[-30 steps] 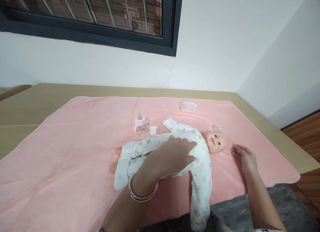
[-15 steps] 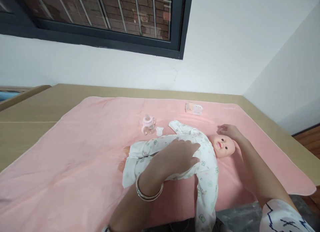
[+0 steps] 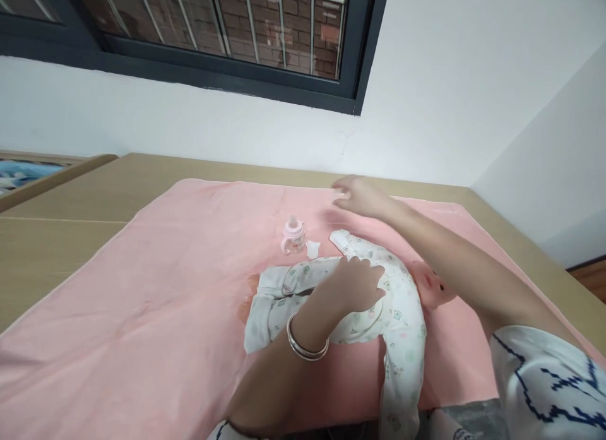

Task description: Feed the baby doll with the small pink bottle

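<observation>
On the pink cloth (image 3: 203, 238), a bottle (image 3: 293, 236) stands upright by a white scrap (image 3: 312, 249); the right hand (image 3: 357, 197) — fingers parted — hovers beyond the doll (image 3: 400, 301) lying there face-up; the left hand (image 3: 362, 285) rests on its front, probably steadying it — grip unclear.

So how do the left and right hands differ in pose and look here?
The left hand lies over the doll, while the right hand reaches out over the far part of the pink blanket. The left wrist wears a silvery bracelet; the right wrist shows none. The left hand looks fairly sharp, the right hand blurred. Both are bare.
</observation>
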{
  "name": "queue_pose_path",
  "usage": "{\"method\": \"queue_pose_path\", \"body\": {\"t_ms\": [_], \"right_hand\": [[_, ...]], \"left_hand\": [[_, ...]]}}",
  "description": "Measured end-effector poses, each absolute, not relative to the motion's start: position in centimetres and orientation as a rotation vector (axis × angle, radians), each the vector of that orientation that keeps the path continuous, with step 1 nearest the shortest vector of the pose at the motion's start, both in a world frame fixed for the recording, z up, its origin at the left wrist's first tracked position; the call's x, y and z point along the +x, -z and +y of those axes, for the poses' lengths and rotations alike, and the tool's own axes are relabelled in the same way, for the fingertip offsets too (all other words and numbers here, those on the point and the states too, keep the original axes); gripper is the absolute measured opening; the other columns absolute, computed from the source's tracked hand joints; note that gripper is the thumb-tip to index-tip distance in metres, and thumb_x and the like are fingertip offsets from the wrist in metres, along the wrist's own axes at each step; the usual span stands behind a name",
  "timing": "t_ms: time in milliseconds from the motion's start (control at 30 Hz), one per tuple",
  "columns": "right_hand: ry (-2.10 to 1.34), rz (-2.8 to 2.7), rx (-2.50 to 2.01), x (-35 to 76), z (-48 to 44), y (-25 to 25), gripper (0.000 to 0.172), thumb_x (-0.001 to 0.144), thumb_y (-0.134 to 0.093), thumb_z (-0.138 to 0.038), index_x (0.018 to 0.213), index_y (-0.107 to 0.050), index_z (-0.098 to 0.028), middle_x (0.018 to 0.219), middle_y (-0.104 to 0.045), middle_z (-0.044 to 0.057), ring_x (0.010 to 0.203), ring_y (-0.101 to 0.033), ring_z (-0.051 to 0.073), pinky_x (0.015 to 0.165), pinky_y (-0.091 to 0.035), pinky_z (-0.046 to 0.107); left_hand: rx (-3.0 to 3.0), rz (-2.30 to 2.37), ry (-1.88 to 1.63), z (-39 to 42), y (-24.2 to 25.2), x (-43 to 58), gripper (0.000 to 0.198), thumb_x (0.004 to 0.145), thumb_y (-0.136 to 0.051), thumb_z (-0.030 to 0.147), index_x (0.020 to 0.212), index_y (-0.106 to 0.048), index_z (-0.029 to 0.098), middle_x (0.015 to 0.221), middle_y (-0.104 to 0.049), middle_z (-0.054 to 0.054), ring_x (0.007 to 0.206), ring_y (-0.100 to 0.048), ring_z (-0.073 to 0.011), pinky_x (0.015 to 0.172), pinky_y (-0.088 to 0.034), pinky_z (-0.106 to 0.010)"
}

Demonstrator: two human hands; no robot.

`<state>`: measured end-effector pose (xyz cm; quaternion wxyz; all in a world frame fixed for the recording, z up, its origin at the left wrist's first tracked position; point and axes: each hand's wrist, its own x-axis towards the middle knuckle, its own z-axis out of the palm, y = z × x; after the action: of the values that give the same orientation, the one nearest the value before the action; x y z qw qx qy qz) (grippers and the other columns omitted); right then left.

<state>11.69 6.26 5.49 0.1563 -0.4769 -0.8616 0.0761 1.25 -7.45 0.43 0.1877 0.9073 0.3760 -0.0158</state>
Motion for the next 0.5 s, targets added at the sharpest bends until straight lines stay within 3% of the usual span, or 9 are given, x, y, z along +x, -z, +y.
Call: {"method": "queue_pose_path", "body": {"t_ms": [167,367,500], "right_hand": [[-0.157,-2.704,-1.238,3.8,6.8,-3.7,0.046,0.083,-0.054,-0.028,0.124,-0.062,-0.01,0.123,-0.066,0.017,0.112,-0.062,0.028,0.094,-0.046,0.036],[-0.313,-2.805,-1.161,0.2,7.7,-3.4,0.041,0.081,-0.056,-0.03,0.116,-0.067,-0.012,0.116,-0.07,0.011,0.103,-0.063,0.023,0.08,-0.042,0.03],[-0.226,-2.89,-1.154,-0.3,7.4,-4.3,0.041,0.076,-0.055,-0.024,0.113,-0.068,-0.012,0.11,-0.072,0.012,0.099,-0.062,0.024,0.071,-0.038,0.03]], "left_hand": [[2.526,1.076,0.076,-6.7,0.0,1.3,0.032,0.096,-0.047,0.037,0.116,-0.063,0.019,0.121,-0.066,-0.012,0.108,-0.063,-0.0302,0.091,-0.051,-0.042],[2.465,1.121,0.122,-6.2,0.1,1.3,0.042,0.098,-0.047,0.036,0.134,-0.055,0.017,0.135,-0.06,-0.016,0.127,-0.054,-0.0335,0.102,-0.046,-0.047],[2.426,1.126,0.132,-5.8,0.0,1.1,0.036,0.1,-0.051,0.036,0.128,-0.058,0.016,0.127,-0.062,-0.012,0.12,-0.058,-0.027,0.097,-0.05,-0.047]]}}
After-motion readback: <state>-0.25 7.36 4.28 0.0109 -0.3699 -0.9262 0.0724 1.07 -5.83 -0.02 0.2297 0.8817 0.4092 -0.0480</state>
